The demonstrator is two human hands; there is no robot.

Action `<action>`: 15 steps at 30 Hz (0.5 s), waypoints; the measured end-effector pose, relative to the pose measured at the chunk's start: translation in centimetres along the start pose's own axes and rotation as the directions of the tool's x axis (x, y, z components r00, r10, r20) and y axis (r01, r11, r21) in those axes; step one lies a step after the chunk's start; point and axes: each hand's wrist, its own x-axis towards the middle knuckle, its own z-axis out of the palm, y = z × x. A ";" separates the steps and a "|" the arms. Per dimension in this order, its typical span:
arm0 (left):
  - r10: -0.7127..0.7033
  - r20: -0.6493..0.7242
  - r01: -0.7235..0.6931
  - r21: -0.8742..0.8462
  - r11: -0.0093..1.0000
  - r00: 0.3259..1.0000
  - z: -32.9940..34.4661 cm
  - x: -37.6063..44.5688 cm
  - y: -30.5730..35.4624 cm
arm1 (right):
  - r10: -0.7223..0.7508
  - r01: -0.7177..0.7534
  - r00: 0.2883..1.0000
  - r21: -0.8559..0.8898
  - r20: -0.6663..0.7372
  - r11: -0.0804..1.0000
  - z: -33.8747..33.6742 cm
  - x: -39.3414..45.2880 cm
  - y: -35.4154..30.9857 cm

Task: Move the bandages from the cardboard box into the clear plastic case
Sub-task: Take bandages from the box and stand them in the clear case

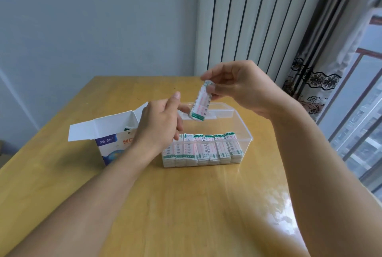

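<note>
My right hand (239, 87) pinches the top end of a stack of bandages (201, 101), white with green ends, held tilted above the clear plastic case (244, 130). My left hand (161, 120) touches the stack's lower end with its fingertips, hovering over the case's left side. Several stacks of bandages (202, 149) stand in a row along the case's near wall. The white and blue cardboard box (111, 132) stands open just left of the case, partly behind my left hand; a little of its contents shows.
The wooden table (186, 205) reaches to the wall at the back. A white ribbed radiator (258, 18) and a patterned curtain (314, 83) stand behind on the right, beside a window (363, 112).
</note>
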 end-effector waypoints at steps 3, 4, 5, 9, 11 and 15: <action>0.164 -0.090 -0.159 0.062 0.985 0.982 0.5 0.4 -1.7 | 0.136 -0.120 0.989 -0.222 0.057 0.968 0.0 0.1 2.2; 0.178 -0.100 -0.174 0.045 0.984 0.979 0.7 0.5 -2.2 | 0.180 -0.143 0.979 -0.312 0.096 0.939 0.5 0.1 2.9; 0.182 -0.107 -0.180 0.031 0.983 0.977 0.8 0.6 -2.5 | 0.219 -0.158 0.967 -0.361 0.133 0.919 1.0 0.3 3.5; 0.194 -0.118 -0.196 -0.010 0.980 0.974 1.0 1.0 -3.1 | 0.295 -0.192 0.937 -0.432 0.187 0.881 2.0 0.9 5.3; 0.191 -0.110 -0.195 -0.021 0.981 0.975 0.9 1.1 -3.1 | 0.318 -0.206 0.929 -0.449 0.191 0.870 2.1 1.2 5.9; 0.174 -0.088 -0.177 -0.022 0.984 0.981 0.8 1.1 -2.8 | 0.339 -0.194 0.914 -0.491 0.224 0.849 2.6 1.3 6.3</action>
